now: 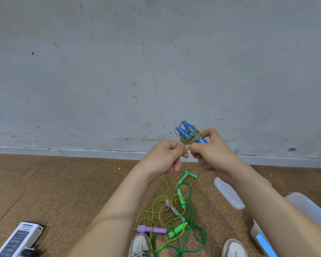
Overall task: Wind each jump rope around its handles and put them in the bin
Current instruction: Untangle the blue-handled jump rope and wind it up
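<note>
Both hands are raised before the wall (119, 71), at about 12 o'clock from the person. The right hand (213, 151) has its grip clamped on the lower ends of the blue handles (188, 131), which lie side by side, tips tilted up toward 11 o'clock. The yellow-green rope (191, 136) is coiled in several turns around them. The left hand (165, 156) has its grip pinched together on the rope's tail just below the coils, almost touching the right hand. On the floor (63, 182) at 6 o'clock lie the loose ropes (174, 210) in a tangle, with green and purple handles, between the shoes (140, 245). The bin (308, 206) sits at 4 o'clock, a white plastic piece (228, 193) near it. A box (17, 240) lies at 8 o'clock.
</note>
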{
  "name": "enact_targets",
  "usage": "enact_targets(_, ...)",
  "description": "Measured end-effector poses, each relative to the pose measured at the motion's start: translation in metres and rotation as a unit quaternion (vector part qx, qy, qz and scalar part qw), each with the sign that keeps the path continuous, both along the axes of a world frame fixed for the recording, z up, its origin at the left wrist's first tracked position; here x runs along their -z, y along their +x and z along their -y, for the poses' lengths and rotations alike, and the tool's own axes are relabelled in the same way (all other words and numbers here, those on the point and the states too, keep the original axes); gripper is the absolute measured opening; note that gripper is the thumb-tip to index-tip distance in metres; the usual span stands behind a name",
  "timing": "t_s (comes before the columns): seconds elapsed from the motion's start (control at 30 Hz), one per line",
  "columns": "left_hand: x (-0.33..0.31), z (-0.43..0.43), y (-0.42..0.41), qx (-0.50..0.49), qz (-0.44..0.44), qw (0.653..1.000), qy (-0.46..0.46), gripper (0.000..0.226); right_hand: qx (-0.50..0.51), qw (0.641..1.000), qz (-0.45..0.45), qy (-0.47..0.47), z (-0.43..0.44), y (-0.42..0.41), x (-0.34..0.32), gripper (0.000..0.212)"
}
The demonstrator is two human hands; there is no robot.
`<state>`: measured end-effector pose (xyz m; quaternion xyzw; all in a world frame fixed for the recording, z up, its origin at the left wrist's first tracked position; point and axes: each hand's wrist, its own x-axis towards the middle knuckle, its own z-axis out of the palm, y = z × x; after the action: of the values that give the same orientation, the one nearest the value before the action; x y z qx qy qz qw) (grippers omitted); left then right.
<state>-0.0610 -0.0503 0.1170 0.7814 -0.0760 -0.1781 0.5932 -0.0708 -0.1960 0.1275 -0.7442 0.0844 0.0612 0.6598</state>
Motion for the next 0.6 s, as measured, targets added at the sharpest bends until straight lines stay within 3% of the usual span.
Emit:
enact_targets(0.1, 0.000, -0.004, -0.003, 0.027, 0.079, 0.986, 0.147, 0.034, 0.011, 0.979, 0.067, -0.195, -0.001, 0.003, 0.007, 0.042)
enact_targets(0.23, -0.005, -0.006, -0.007, 0.038, 0.285, 0.869, 0.403, 0.027, -0.006, 0.925, 0.116, -0.362, -0.005, 0.005, 0.014, 0.045)
enact_targets(0.47, -0.024, -0.010, -0.016, 0.022, 0.367, 0.828, 0.424, 0.018, -0.029, 0.864, 0.091, -0.494, 0.000, 0.013, 0.019, 0.036)
enact_targets(0.6, -0.022, -0.003, -0.017, 0.068, 0.417, 0.820, 0.387, 0.016, -0.147, 0.839, 0.051, -0.522, -0.004, 0.017, 0.032, 0.034)
